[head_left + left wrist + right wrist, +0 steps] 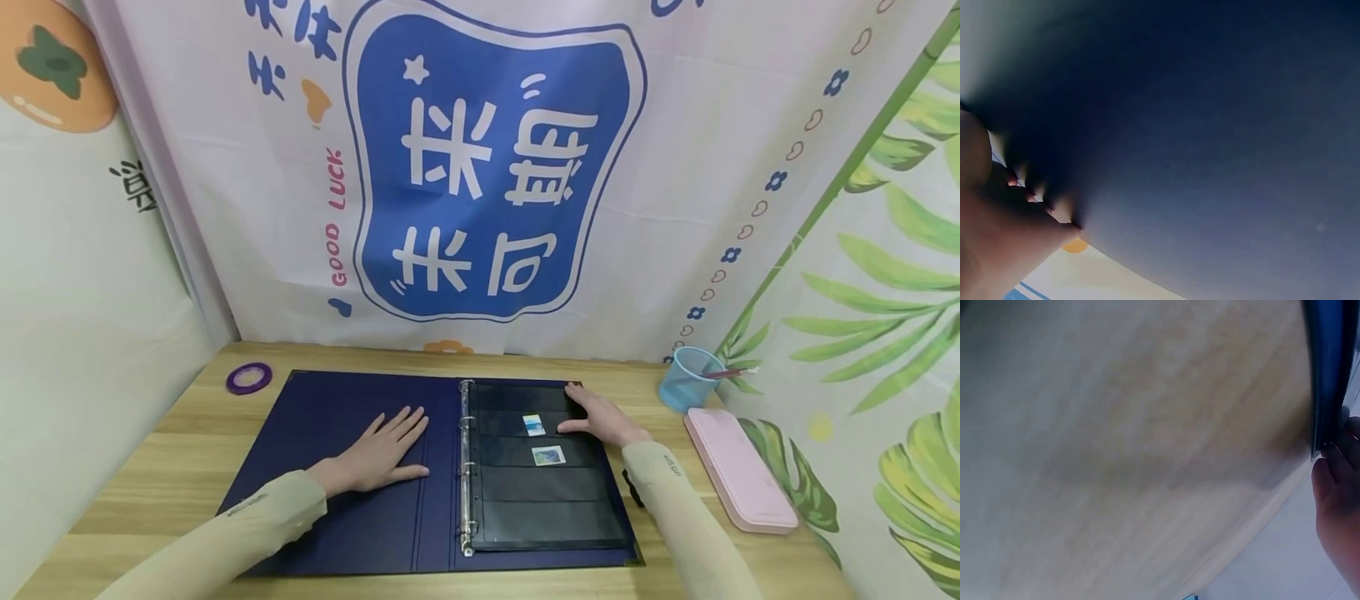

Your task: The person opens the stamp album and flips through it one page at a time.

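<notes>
A navy ring binder (352, 533) lies spread on the table, its metal rings (467, 467) down the middle. On its right half is a black pocketed stamp page (551, 521) holding two small stamps, a blue-and-white stamp (533, 425) and a green-blue stamp (548, 455). My left hand (382, 454) rests flat on the bare left cover, fingers spread; its wrist view is mostly dark cover. My right hand (600, 417) is at the page's upper right edge, thumb over the page near the upper stamp. In the right wrist view its fingers (1335, 465) touch the binder's edge.
A purple ring-shaped roll (249, 378) lies beyond the binder's left corner. At right stand a blue mesh cup (686, 382) with pencils and, in front of it, a pink case (741, 471). A black object (633, 490) shows partly beside the right sleeve. Printed cloth hangs behind.
</notes>
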### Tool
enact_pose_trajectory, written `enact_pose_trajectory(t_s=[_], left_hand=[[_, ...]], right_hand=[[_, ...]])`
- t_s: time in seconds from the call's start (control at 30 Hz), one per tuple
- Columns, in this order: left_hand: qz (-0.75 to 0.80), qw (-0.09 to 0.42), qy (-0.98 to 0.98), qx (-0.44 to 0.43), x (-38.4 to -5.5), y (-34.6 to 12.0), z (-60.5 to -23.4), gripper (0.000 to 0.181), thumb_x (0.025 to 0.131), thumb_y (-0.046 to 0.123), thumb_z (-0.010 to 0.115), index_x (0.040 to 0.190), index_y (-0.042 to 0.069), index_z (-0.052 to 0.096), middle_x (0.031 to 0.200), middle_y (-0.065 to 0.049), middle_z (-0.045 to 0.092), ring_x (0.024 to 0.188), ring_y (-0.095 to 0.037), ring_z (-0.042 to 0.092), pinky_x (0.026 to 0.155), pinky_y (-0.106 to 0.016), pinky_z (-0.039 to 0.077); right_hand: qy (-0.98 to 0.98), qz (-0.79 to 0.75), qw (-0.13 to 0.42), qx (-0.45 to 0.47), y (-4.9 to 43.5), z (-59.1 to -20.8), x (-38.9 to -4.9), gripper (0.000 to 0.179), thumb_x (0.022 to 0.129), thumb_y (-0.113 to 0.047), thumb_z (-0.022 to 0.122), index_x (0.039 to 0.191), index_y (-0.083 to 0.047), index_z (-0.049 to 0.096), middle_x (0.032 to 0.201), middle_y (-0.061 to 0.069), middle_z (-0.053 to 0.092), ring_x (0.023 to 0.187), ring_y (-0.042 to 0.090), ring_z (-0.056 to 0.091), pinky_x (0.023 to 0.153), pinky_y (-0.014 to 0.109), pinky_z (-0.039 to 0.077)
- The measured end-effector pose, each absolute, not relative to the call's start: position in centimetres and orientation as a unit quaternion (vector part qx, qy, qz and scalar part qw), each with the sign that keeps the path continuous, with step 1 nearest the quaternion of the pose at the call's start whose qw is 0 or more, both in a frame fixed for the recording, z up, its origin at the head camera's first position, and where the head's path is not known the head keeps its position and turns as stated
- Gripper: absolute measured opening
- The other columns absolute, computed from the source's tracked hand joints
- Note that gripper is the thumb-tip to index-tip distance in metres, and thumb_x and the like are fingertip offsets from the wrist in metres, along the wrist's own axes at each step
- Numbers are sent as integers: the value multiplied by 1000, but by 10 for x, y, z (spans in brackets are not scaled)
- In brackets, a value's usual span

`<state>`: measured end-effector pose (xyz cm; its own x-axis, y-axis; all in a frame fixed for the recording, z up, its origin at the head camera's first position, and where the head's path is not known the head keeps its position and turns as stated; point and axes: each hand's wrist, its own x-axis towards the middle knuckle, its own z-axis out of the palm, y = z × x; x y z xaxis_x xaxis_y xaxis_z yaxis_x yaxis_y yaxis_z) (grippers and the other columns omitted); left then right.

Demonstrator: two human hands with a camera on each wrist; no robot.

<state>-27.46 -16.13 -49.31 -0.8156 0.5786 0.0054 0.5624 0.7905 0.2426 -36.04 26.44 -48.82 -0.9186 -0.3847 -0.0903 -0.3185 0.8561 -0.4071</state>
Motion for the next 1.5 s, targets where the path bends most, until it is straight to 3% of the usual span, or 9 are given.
enact_pose_trajectory(t_s=[0.37, 0.6, 0.73, 1.23, 1.5], left_hand=[[114, 29, 946, 303, -276, -162, -493, 84, 97, 57, 52, 155, 2, 30, 164, -20, 23, 152, -43, 22, 116, -70, 20], [127, 23, 944, 303, -276, -162, -500, 84, 96, 59, 51, 156, 3, 29, 165, -18, 23, 152, -42, 21, 117, -69, 18], [135, 16, 941, 310, -276, -161, -501, 85, 96, 59, 52, 155, 1, 31, 163, -20, 26, 151, -44, 23, 116, -70, 19], [121, 24, 944, 306, -276, -164, -498, 83, 97, 57, 52, 155, 2, 30, 164, -20, 23, 152, -43, 21, 116, -69, 19], [118, 28, 945, 303, -276, -164, -498, 84, 97, 59, 50, 156, 3, 29, 165, -19, 23, 152, -42, 21, 117, -68, 20]], right_hand=[[957, -214, 64, -183, 260, -485, -357, 90, 85, -52, 72, 153, -3, 37, 160, 19, 34, 148, 39, 32, 118, 56, 32], [957, -218, 79, -172, 263, -487, -355, 98, 88, -51, 69, 156, 2, 23, 163, 25, 19, 151, 44, 20, 120, 59, 24], [958, -218, 89, -167, 263, -486, -354, 97, 89, -51, 69, 156, 2, 24, 164, 24, 18, 151, 43, 20, 121, 58, 23], [953, -230, 65, -185, 261, -482, -352, 91, 86, -49, 72, 153, 0, 35, 158, 22, 37, 145, 42, 36, 117, 58, 33], [953, -217, 36, -208, 262, -468, -351, 79, 87, -45, 73, 142, 5, 48, 141, 26, 55, 130, 44, 53, 107, 56, 44]])
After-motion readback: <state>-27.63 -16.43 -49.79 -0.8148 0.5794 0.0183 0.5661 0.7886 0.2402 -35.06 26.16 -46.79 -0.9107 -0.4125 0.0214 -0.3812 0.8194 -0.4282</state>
